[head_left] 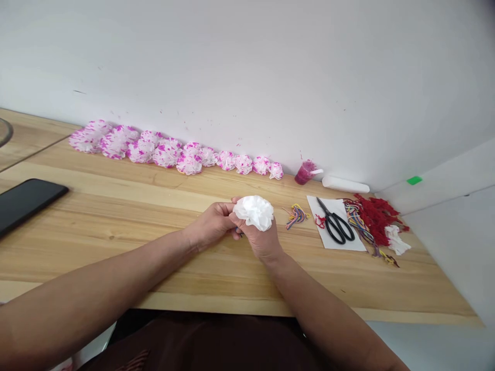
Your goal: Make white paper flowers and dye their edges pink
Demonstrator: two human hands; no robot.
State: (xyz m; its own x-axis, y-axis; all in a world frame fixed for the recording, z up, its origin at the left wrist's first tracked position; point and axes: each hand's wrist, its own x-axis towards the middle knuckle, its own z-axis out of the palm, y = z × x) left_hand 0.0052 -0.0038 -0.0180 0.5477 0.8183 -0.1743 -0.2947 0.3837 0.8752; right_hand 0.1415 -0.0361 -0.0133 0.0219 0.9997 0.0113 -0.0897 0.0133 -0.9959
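Observation:
A white tissue paper flower sits puffed up above my two hands, over the middle of the table. My right hand is closed around its underside, with the fingers largely hidden by the paper. Beside it, my left hand is closed, its thumb and fingers pinched together at the flower's base. A small dark blue bit of string shows just under the left fingertips. How the string passes around the base is hidden.
Pink-spotted tissue flowers line the wall. A cup of pink liquid and a white roll stand farther right. Black scissors lie on white paper, near coloured strings and red yarn. A phone lies left.

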